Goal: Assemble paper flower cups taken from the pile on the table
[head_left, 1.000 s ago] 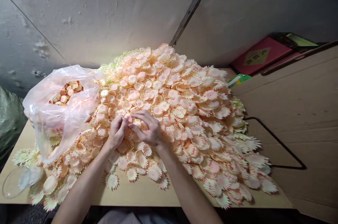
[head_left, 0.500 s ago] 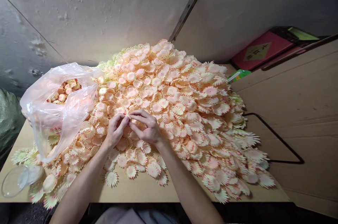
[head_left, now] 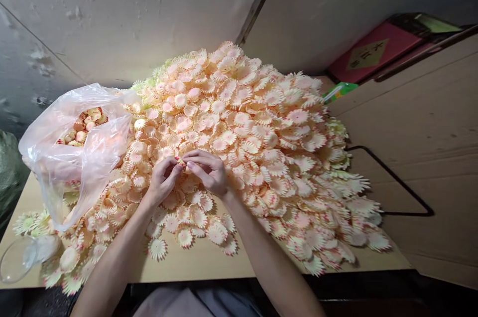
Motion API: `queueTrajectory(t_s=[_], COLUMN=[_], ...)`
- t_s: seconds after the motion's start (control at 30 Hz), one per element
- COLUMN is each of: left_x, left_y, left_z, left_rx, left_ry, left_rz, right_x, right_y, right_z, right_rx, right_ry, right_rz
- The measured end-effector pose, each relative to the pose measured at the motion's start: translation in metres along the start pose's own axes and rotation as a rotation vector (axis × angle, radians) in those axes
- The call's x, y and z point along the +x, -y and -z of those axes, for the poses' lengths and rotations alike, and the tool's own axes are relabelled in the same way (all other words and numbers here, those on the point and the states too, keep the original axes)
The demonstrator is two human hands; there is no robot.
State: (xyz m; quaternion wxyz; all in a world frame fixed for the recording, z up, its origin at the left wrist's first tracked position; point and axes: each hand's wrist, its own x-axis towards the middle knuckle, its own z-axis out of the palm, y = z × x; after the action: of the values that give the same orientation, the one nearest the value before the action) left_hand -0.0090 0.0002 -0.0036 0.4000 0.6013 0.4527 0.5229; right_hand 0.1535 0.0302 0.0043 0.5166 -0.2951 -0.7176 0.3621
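Note:
Fingertips of my left hand [head_left: 164, 178] and my right hand [head_left: 208, 172] meet over the front of a large heap of artificial flower petal discs [head_left: 239, 122], cream and pale pink with toothed, red-tipped edges. Pinched between both hands is a small petal piece [head_left: 180, 162], yellowish with red tips; the fingers partly cover it. The thumbs and index fingers of both hands are closed on it. To the left of my hands lies an open, thin plastic bag [head_left: 56, 157] with smaller, curled petal pieces [head_left: 87, 125] inside.
The heap spreads over a light wooden table [head_left: 194, 268]. A clear round container [head_left: 17, 259] lies at the front left corner. Cardboard [head_left: 418, 167] stands along the right side with a bent dark metal rod [head_left: 396, 172]. Behind is a grey wall [head_left: 149, 18]; a red box [head_left: 366, 55] sits back right.
The camera view has shifted slightly. The fingers of my right hand have moved closer together, and the small petal piece shows more plainly between my fingertips.

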Motion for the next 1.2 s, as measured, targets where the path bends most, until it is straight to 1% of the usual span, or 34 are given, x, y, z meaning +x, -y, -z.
queueTrajectory(t_s=[0.23,0.43,0.63,0.9,1.2], left_x=[0.0014,0.0002,0.0005,-0.0001,-0.0007], left_y=[-0.0028,-0.0036,-0.0048,-0.0013,-0.0007], left_z=[0.0,0.0,-0.0012,-0.0006,-0.0006], left_rx=[0.025,0.055,0.06,0.104,0.147], left_ry=[0.0,0.005,-0.002,0.004,0.001], left_rz=[-0.02,-0.009,-0.021,-0.058,-0.092], right_x=[0.0018,0.0021,0.0018,0.0016,0.0002], right_y=[0.0037,0.0023,0.0027,0.0016,-0.004], right_z=[-0.0002,-0.0012,0.0002,0.0007,0.0004], right_rx=[0.016,-0.018,0.012,0.051,0.102], right_ry=[-0.024,-0.025,-0.017,-0.017,-0.026], right_rz=[0.014,0.008,-0.015,-0.066,-0.094])
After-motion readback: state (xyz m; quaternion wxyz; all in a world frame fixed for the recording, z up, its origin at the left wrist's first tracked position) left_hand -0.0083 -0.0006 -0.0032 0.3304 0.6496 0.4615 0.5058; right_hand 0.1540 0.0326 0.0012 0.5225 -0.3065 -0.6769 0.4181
